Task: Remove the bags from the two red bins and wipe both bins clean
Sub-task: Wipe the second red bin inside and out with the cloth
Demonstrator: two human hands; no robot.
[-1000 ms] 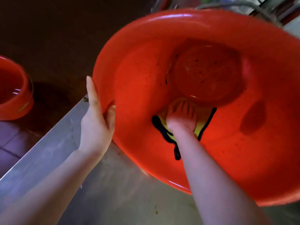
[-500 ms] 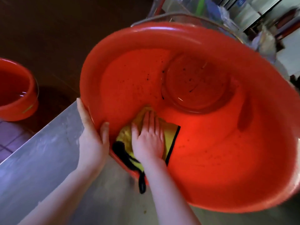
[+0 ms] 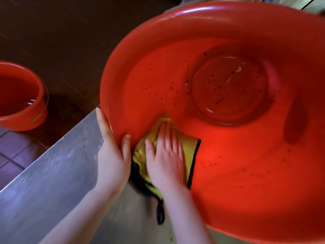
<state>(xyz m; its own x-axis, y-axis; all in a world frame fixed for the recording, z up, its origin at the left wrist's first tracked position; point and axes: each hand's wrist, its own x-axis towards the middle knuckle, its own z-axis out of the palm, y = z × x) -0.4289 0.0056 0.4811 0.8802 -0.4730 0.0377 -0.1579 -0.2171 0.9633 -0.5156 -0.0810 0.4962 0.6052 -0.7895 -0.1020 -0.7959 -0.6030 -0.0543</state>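
Plainly, the left hand point(image 3: 112, 155) gripped the rim of the red bin point(image 3: 246, 173), thumb inside; the right hand point(image 3: 165, 161), fingers straight, pressed a yellow cloth point(image 3: 189, 147) against its wall

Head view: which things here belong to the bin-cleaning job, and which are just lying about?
In the job: tilted red bin, gripped by left hand; yellow cloth, pressed by right hand; second red bin.
Just there: metal counter; tiled floor.

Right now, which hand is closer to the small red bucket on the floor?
Left. The left hand grips the rim of the big bin on the side facing the bucket; the right hand is farther away, inside the bin, pressing the yellow cloth.
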